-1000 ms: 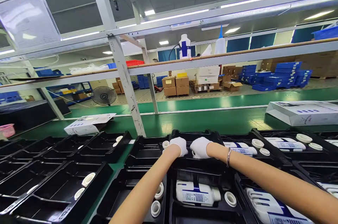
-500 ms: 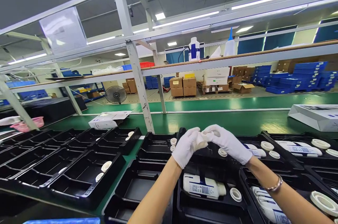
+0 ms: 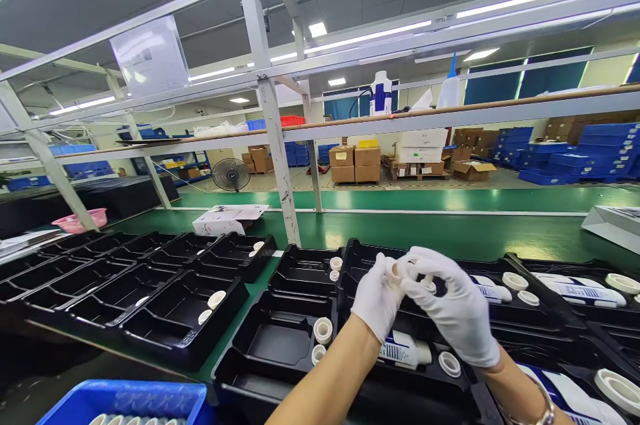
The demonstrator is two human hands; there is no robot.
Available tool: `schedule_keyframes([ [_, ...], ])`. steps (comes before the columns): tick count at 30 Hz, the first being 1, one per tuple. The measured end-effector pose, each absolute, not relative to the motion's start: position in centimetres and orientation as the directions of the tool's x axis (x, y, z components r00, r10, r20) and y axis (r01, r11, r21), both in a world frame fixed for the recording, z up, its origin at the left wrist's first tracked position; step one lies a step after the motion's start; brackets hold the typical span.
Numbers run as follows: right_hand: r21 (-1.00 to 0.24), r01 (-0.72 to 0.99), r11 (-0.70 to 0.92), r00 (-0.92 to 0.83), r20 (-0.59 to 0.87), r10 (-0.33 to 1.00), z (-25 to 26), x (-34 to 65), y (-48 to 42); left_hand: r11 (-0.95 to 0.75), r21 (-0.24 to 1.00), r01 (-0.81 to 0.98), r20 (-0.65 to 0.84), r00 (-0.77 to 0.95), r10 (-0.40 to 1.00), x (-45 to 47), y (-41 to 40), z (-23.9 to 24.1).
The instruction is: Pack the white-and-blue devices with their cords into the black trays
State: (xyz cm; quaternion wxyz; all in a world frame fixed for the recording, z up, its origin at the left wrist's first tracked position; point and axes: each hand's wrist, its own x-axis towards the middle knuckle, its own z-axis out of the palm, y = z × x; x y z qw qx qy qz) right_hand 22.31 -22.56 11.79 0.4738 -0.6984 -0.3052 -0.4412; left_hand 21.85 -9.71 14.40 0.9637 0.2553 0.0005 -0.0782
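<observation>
Both my hands wear white gloves and meet above the black trays. My left hand [image 3: 376,297] and my right hand [image 3: 457,308] pinch a small white ring-shaped cap [image 3: 397,269] between their fingertips. Under them lies a black plastic tray [image 3: 400,371] with a white bottle with blue print [image 3: 405,349] on its side and a white ring [image 3: 449,363] beside it. Most of that bottle is hidden by my wrists.
Several black trays [image 3: 165,308] cover the green belt [image 3: 450,235], some with white rings [image 3: 323,329] or bottles [image 3: 580,290]. A blue bin [image 3: 125,401] with white parts sits at the bottom left. White boxes [image 3: 227,219] lie on the belt. A metal post [image 3: 277,145] holds a shelf overhead.
My hands lifted off the far tray, came together holding a white cap, and drew nearer to me. The view swung left, bringing the blue bin into sight.
</observation>
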Motion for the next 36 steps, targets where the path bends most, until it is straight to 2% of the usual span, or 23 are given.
schedule_keyframes([
  [4,-0.328,0.8,-0.502,0.434,0.894,0.109,10.6,22.5,-22.1,0.808,0.536,0.244,-0.121,0.97,-0.213,20.6,-9.9,14.4],
  [8,-0.248,0.788,-0.563,0.388,0.911,0.14,9.9,22.7,-22.4,0.749,0.633,0.195,0.04,0.958,-0.284,18.9,-9.3,15.1],
  [12,-0.175,0.838,-0.517,0.332,0.915,0.23,10.5,22.2,-23.0,0.575,0.817,0.036,0.176,0.935,-0.308,17.2,-8.2,15.5],
  [13,-0.205,0.857,-0.473,0.368,0.886,0.283,10.9,22.0,-23.3,0.53,0.848,-0.007,0.196,0.933,-0.303,16.9,-7.8,15.3],
  [15,-0.34,0.847,-0.408,0.49,0.796,0.354,11.9,21.5,-24.1,0.44,0.896,-0.063,0.214,0.929,-0.303,16.7,-6.8,14.8],
  [17,-0.48,0.781,-0.399,0.615,0.701,0.36,13.0,21.0,-24.9,0.302,0.948,-0.096,0.199,0.923,-0.329,16.8,-5.7,14.1],
  [18,-0.515,0.753,-0.409,0.652,0.667,0.36,13.7,20.7,-25.2,0.235,0.967,-0.101,0.184,0.914,-0.363,16.9,-5.2,13.7],
  [20,-0.507,0.74,-0.442,0.671,0.601,0.434,14.9,20.1,-25.6,0.155,0.985,-0.082,0.145,0.879,-0.455,17.3,-4.5,13.2],
  [23,-0.396,0.781,-0.483,0.624,0.483,0.614,16.4,19.4,-26.0,0.125,0.992,0.004,0.071,0.806,-0.588,18.2,-4.2,13.0],
  [25,-0.326,0.773,-0.544,0.634,0.432,0.641,16.9,20.0,-26.4,0.105,0.994,0.02,0.045,0.808,-0.587,19.2,-4.5,13.2],
  [28,-0.225,0.655,-0.721,0.737,0.399,0.545,16.8,23.3,-27.7,0.093,0.993,-0.07,0.101,0.917,-0.387,21.6,-4.8,13.8],
  [31,-0.063,0.474,-0.878,0.836,0.346,0.427,15.8,28.0,-29.1,-0.033,0.988,-0.15,0.143,0.977,-0.158,24.5,-4.5,13.8],
  [33,0.065,0.426,-0.902,0.862,0.273,0.427,15.0,30.5,-29.3,-0.129,0.98,-0.152,0.138,0.984,-0.115,26.1,-4.1,13.3],
  [36,0.182,0.473,-0.862,0.855,0.145,0.499,14.1,32.4,-28.9,-0.217,0.965,-0.15,0.118,0.981,-0.153,27.3,-3.6,12.2],
])
